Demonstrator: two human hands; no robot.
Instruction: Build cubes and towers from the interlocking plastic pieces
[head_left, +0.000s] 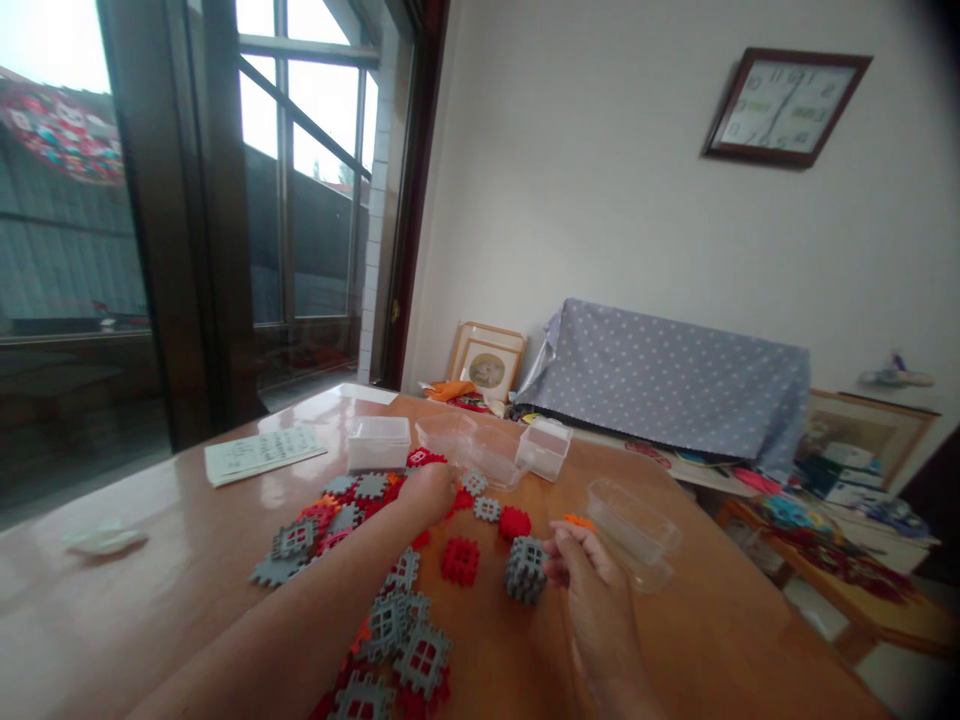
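My left hand (429, 494) reaches across the loose interlocking plastic tiles to the far side of the pile, near a red tile (424, 457). Its fingertips are hidden behind the hand. My right hand (592, 575) has its fingers curled together at the right side of a stack of grey window tiles (526, 570); what they hold, if anything, I cannot make out. An orange tile (578, 521) shows just beyond the right knuckles. Two red tile stacks, one nearer (460, 561) and one farther (514, 522), stand left of the grey one. More grey tiles (422, 658) lie under and beside my left forearm.
Clear plastic boxes, one on the left (378, 444) and one on the right (544, 448), stand at the back. A clear lid-like tray (634, 530) lies right of my right hand. Paper with writing (264, 454) and a crumpled white item (105, 538) are at left.
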